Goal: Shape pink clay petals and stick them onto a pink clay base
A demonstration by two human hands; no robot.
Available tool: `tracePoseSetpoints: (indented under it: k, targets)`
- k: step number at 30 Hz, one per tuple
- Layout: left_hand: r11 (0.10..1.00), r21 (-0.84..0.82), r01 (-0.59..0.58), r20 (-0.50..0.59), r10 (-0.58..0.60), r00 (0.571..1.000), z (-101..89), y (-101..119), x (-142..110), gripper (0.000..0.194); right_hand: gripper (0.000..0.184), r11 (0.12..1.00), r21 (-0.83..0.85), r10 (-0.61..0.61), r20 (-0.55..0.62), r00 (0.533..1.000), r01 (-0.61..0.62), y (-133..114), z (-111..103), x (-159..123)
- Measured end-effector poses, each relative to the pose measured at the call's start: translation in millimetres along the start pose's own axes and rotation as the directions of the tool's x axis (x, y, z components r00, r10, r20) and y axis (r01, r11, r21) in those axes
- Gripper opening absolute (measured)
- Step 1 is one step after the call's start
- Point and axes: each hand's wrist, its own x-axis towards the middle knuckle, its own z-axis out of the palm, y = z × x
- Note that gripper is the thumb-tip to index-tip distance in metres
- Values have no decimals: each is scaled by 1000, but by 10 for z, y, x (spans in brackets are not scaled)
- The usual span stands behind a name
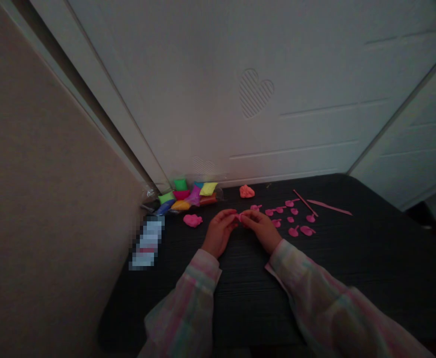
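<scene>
- Striped sleeves (188, 308) lie nearest the camera, reaching in over the near side of a dark table (240, 318).
- Left hand (217, 233): fingers curled, tips pinched on the left end of a small pink piece (239, 217). Grip pressure I cannot tell.
- Right hand (263, 229): thumb and fingers together on the same piece, from the right. The piece sits between both sets of fingertips, partly hidden; its exact shape I cannot read.
- Flattened pink bits (307, 230), several with thin tails, are scattered to the right, some just beside the right hand. My main worry: a sideways sweep of that hand or its cuff could smear or stick them together.
- Pulling the hands apart while both pinch could stretch or tear the soft-looking piece; squeezing hard could flatten it.
- Far right: a thin reddish stick (305, 202) and a flat pink strip (329, 207). Nudged, the stick might roll into the nearest bits.
- Left: a pink lump (193, 221), with coloured packets (208, 189) beyond; an orange lump (246, 191) at the far edge. Contact between lumps could mix colours.
- Dim light makes fine detail hard for me to judge.
</scene>
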Motion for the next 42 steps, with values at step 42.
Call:
tracePoseSetpoints:
  k: [42]
  targets:
    - [998,44,37,-31,-36,999,-9,-26,6,14,12,904,390,147,102,984,-176,32,-27,25]
